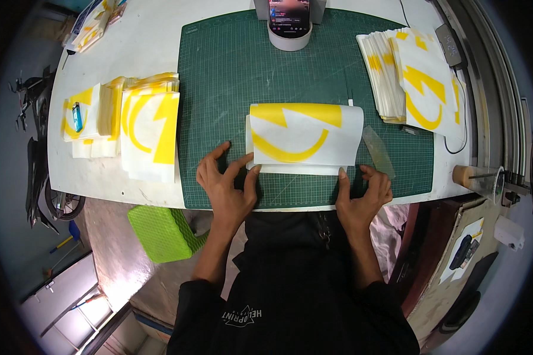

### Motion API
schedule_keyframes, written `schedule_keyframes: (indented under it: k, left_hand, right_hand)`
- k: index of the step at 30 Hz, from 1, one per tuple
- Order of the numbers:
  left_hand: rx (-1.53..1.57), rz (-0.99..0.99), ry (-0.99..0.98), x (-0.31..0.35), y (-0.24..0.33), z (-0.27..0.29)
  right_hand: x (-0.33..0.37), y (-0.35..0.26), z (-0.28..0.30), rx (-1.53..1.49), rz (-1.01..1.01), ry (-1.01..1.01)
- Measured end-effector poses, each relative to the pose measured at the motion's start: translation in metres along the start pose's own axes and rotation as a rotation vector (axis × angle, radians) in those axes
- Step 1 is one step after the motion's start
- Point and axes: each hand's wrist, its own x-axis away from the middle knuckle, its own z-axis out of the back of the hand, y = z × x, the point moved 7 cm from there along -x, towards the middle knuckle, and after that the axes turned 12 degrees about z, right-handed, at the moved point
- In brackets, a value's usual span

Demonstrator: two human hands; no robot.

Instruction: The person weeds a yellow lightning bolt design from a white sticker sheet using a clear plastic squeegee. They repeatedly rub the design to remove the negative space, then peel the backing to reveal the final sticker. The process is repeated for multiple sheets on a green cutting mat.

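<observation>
Alignment seems the step: I watch the left hand (224, 188) and right hand (360, 200), fingers loosely parted, no grip apparent, thumbs edging the thin folded white-and-yellow sheet (305, 134); next calls for even pressure.

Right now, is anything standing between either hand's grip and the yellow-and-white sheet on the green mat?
Nothing visible is. The left grip is at the lower-left corner of the sheet; the right grip is at its lower edge, near the right corner. A translucent strip lies beside the sheet's right edge, not in between.
</observation>
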Motion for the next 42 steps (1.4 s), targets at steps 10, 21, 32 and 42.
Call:
schedule_keyframes:
  k: [10, 21, 32, 42]
  left_hand:
    - [0.167, -0.348, -0.206, 0.059, 0.054, -0.025]
    - [-0.062, -0.302, -0.342, 0.066, 0.068, -0.044]
    - [0.022, -0.301, -0.262, 0.074, 0.069, -0.036]
    - [0.058, -0.384, -0.276, 0.039, 0.069, -0.038]
  right_hand:
    - [0.002, 0.001, -0.001, 0.006, 0.036, 0.027]
    - [-0.017, 0.013, 0.015, -0.371, 0.062, 0.034]
    - [-0.104, 0.012, -0.039, -1.595, -0.265, -0.303]
    - [-0.119, 0.020, -0.073, -1.513, -0.508, -0.414]
